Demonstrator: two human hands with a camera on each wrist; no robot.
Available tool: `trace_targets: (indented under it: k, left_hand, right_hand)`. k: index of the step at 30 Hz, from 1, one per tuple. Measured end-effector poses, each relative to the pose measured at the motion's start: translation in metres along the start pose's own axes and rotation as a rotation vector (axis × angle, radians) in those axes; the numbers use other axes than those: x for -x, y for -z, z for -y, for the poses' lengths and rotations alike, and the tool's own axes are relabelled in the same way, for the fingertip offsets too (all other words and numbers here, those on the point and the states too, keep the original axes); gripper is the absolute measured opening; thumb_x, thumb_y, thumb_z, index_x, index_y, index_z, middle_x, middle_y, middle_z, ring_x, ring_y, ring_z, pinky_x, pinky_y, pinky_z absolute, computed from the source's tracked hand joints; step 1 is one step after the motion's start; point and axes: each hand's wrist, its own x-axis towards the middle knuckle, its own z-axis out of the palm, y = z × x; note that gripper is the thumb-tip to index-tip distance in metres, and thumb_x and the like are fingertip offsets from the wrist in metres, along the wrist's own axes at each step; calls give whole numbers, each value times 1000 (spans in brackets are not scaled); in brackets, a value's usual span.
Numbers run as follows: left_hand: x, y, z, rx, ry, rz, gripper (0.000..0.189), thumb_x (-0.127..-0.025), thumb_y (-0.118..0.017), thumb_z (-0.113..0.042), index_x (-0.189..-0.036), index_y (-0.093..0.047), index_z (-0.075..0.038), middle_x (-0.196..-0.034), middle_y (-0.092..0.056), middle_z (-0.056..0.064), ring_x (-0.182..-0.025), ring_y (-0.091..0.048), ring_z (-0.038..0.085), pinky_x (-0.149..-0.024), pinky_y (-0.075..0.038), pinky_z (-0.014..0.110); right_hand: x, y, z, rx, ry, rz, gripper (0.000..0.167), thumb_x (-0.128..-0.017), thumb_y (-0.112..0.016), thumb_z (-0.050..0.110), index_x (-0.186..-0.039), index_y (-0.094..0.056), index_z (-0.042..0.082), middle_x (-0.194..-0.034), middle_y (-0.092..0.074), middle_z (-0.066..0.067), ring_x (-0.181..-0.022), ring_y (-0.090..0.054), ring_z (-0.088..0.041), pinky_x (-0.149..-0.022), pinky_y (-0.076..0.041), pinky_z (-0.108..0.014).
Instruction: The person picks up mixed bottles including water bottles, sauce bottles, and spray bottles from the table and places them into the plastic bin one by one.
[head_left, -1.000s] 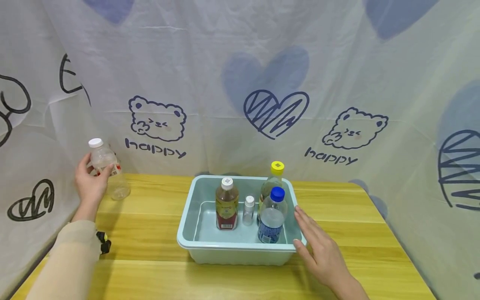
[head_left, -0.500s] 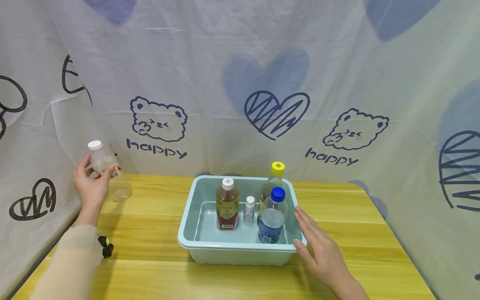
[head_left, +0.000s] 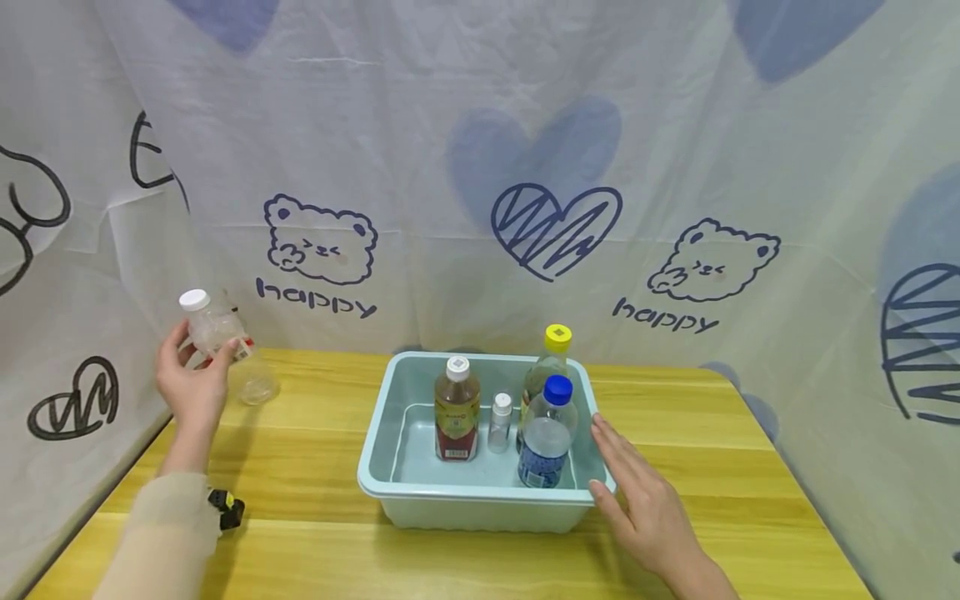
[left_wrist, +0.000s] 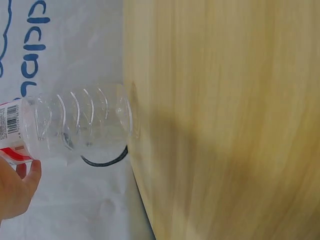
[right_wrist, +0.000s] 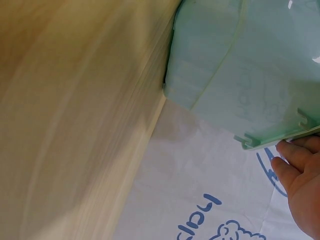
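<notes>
A clear plastic bottle (head_left: 215, 327) with a white cap and a red-and-white label is in my left hand (head_left: 193, 379); thumb and fingers grip it around the label. It leans, cap toward the left, and its base is close to the tabletop; in the left wrist view the bottle (left_wrist: 80, 120) looks empty. My right hand (head_left: 647, 508) lies with fingers extended along the right rim of a pale blue plastic basin (head_left: 487, 493). In the right wrist view the fingertips (right_wrist: 285, 167) touch the underside of that rim.
Inside the basin stand a brown-tinted bottle (head_left: 457, 412) with a white cap, a small clear bottle (head_left: 500, 425), a yellow-capped bottle (head_left: 551, 367) and a blue-capped bottle (head_left: 545, 442). A printed cloth (head_left: 435, 167) hangs behind the wooden table (head_left: 300, 467).
My left hand has shifted slightly to the right and toward me with the bottle, which leans more. The right hand and the basin stay where they were.
</notes>
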Motion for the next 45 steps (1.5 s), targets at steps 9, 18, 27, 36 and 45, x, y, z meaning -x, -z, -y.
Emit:
trace_targets:
  k: [9, 18, 27, 36, 45]
  left_hand:
    - [14, -1, -10, 103, 11, -23, 70, -88, -84, -12, -150, -54, -25, -154, -50, -1, -132, -52, 16, -107, -50, 26]
    - [32, -6, -21, 183, -40, -61, 69, -85, -87, -11, -147, -58, -22, -150, -55, 0, -128, -55, 17, -104, -52, 29]
    - [49, -12, -35, 265, -85, -83, 71, -82, -89, -8, -145, -59, -20, -147, -57, 2, -127, -56, 19, -102, -53, 26]
    - [63, -17, -55, 316, -138, -77, 71, -81, -88, -3, -145, -59, -17, -146, -58, 4, -128, -57, 21, -101, -54, 27]
    - [77, -20, -76, 372, -195, -52, 70, -81, -87, 1, -144, -60, -15, -144, -59, 4, -126, -58, 21, -97, -55, 23]
  right_hand:
    - [0, 0, 1, -17, -7, 2, 67, -97, -66, 15, -158, -41, 4, -164, -40, -12, -148, -43, -26, -122, -22, -17]
    - [1, 0, 0, -20, -11, 2, 67, -97, -66, 15, -159, -40, 4, -164, -41, -12, -148, -43, -26, -122, -22, -17]
    - [0, 1, 1, -29, -14, 5, 68, -97, -66, 15, -159, -40, 5, -164, -40, -11, -148, -43, -26, -122, -22, -17]
    - [0, 1, 1, -27, -13, 5, 68, -97, -66, 15, -159, -40, 4, -164, -40, -12, -148, -43, -26, -122, -22, -18]
    - [0, 0, 0, -30, 4, -7, 67, -97, -65, 15, -158, -41, 2, -163, -41, -14, -148, -42, -25, -123, -22, -19]
